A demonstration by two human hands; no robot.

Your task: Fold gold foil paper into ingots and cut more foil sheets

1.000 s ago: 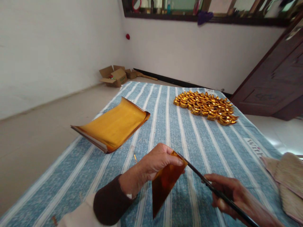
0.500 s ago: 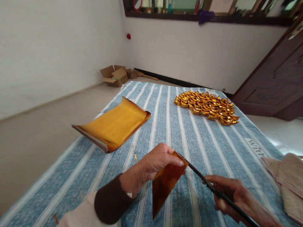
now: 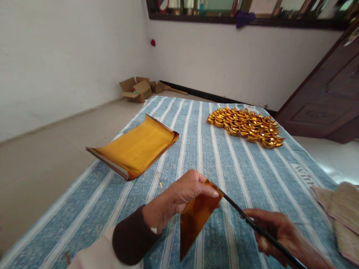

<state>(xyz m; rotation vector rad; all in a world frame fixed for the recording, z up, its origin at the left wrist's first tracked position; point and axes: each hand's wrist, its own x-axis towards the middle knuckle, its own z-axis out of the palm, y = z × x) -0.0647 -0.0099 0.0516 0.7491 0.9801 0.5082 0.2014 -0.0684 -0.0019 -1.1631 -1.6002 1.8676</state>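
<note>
My left hand (image 3: 187, 190) pinches a piece of gold foil paper (image 3: 198, 220) between thumb and fingers. The paper looks folded, hangs down at a slant and comes to a point at its lower end. My right hand (image 3: 277, 231) is closed round a long, thin black stick (image 3: 256, 227). Its narrow far end lies along the upper edge of the paper, close to my left fingertips. The near end of the stick runs out of the picture at the bottom right.
A stack of gold foil sheets (image 3: 134, 147) with curled edges lies at the left of the striped blue cloth (image 3: 193, 149). Several folded gold ingots (image 3: 244, 125) cluster at the far right. Beige fabric (image 3: 342, 216) lies at the right edge. Cardboard boxes (image 3: 137, 91) stand on the floor beyond.
Both hands, the foil paper and the stick stay almost in place. The whole view has shifted very slightly.
</note>
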